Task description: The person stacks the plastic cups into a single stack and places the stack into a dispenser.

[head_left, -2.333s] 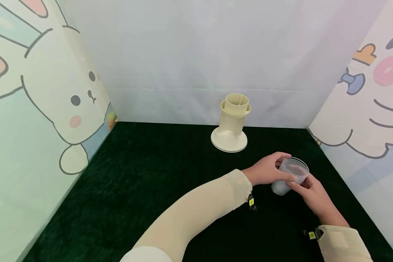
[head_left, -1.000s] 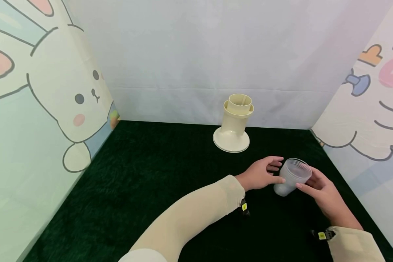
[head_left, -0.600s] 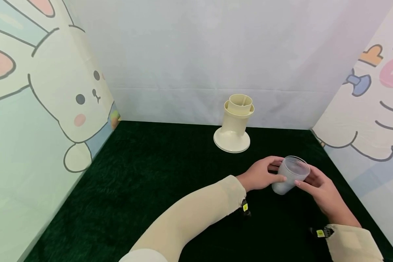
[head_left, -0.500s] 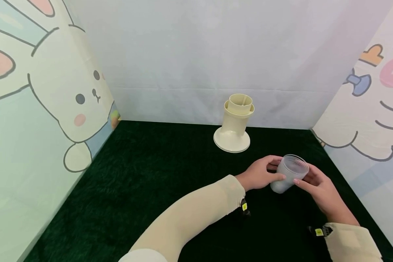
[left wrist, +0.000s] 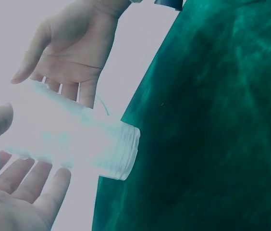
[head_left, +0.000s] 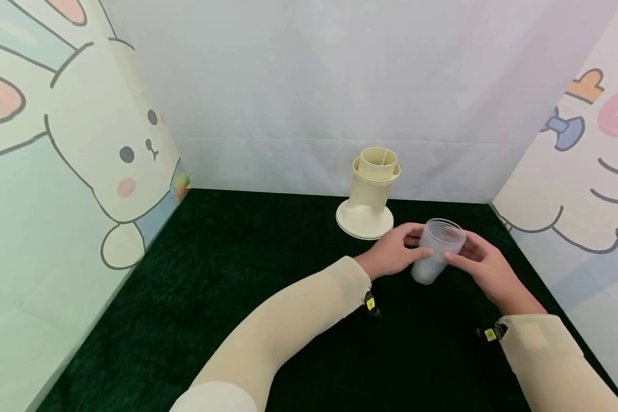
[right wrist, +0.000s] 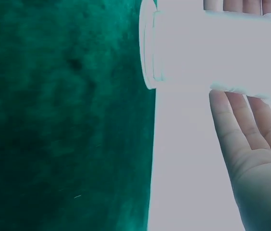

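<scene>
A stack of clear plastic cups (head_left: 435, 254) leans slightly in front of the person, rims up, between both hands. The left hand (head_left: 393, 249) holds its left side, thumb in front and fingers behind. On the other side, the right hand (head_left: 481, 266) grips it with the thumb in front; the stack hides some of its fingers. Glare washes out the cups (left wrist: 73, 134) in the left wrist view, with the right palm (left wrist: 78, 53) facing them. In the right wrist view the cups (right wrist: 251, 53) are also overexposed. Whether the stack touches the cloth I cannot tell.
A cream cylindrical holder (head_left: 367, 197) with a round base and a smaller tube in its top stands behind the left hand. Dark green cloth (head_left: 247, 240) covers the table. A white wall (head_left: 288, 86) and cartoon-printed side panels surround it.
Both hands and the cup stack have moved left and away from the person, toward the cream holder. The left fingers, looser about a second ago, sit closer against the cups. The holder has not moved.
</scene>
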Demonstrator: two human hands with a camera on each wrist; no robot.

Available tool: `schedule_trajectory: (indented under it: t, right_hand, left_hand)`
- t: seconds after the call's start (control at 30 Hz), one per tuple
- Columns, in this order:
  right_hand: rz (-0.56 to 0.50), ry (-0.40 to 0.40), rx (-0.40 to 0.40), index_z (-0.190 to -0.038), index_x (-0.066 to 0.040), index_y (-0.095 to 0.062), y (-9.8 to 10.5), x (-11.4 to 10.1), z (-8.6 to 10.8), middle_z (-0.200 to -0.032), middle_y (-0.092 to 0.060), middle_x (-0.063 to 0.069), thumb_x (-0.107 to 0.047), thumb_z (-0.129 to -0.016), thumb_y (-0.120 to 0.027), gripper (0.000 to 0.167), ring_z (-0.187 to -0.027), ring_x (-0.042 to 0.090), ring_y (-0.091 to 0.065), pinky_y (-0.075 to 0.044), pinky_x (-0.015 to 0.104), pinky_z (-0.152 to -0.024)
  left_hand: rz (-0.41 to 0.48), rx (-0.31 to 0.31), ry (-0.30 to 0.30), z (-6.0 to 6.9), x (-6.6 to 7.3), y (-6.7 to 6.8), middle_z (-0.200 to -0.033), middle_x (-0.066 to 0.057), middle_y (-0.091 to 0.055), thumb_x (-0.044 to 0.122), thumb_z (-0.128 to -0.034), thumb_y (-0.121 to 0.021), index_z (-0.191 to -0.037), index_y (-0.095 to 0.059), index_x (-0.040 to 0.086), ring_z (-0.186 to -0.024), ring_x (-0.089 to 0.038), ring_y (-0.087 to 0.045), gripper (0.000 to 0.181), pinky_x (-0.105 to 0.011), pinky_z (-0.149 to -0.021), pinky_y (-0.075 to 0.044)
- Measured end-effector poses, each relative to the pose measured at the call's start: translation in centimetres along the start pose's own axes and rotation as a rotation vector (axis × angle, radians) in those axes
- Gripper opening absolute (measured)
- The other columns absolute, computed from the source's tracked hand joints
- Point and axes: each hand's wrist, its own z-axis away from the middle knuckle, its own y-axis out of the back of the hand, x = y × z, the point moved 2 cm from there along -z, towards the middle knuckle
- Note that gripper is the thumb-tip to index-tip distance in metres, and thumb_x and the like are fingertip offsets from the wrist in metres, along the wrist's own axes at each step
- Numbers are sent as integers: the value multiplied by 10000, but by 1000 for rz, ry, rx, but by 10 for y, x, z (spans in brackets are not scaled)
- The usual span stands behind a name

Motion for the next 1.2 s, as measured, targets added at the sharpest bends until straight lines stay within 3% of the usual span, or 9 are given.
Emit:
schedule_trajectory:
  t: [0.17, 0.27, 0.57, 0.9, 1.2]
  right_hand:
    - [-2, -16, -35, -1606, -84, -329, -5, -20, -25, -1491, -484, 152, -386, -1028, -657, 730, -1145, 25, -573, -517, 149, -850]
    - [-61, -6, -52, -1613, -74, -308, -9, -33, -43, -1527, -444, 199, -378, -1029, -655, 744, -1175, 58, -566, -543, 188, -877]
    - [-138, 8, -85, -1638, -124, -272, -13, -75, -84, -1602, -388, 133, -394, -1028, -646, 765, -1338, 224, -487, -535, 279, -974]
    - [-123, 89, -57, -1603, -130, -350, -15, -132, -121, -1568, -442, 126, -393, -1027, -644, 698, -1359, 272, -480, -437, 544, -1098]
    - [-49, 79, -14, -1580, -144, -391, -14, -167, -143, -1538, -478, 128, -431, -1015, -649, 685, -1349, 290, -493, -450, 542, -1089]
  left_hand:
    - [-9, 29, -36, -3, 6, 23, -1354, 58, -603, 270, -1009, -706, -1490, -503, 109, -1162, -41, -600, 546, -193, -944, -500]
    - [-24, 51, -44, -5, 13, 38, -1378, 35, -595, 259, -1021, -687, -1502, -488, 92, -1190, -76, -594, 546, -199, -936, -507]
    - [-66, 112, -29, -16, 41, 79, -1456, -9, -553, 281, -1052, -630, -1550, -445, 108, -1252, -131, -574, 559, -251, -990, -503]
    - [-190, 181, -38, -31, 73, 127, -1465, 10, -533, 380, -1073, -562, -1575, -403, 130, -1283, -130, -551, 583, -248, -1021, -472]
    - [-194, 227, -29, -41, 95, 156, -1457, -17, -543, 361, -1063, -587, -1576, -397, 103, -1267, -120, -548, 605, -233, -985, -495]
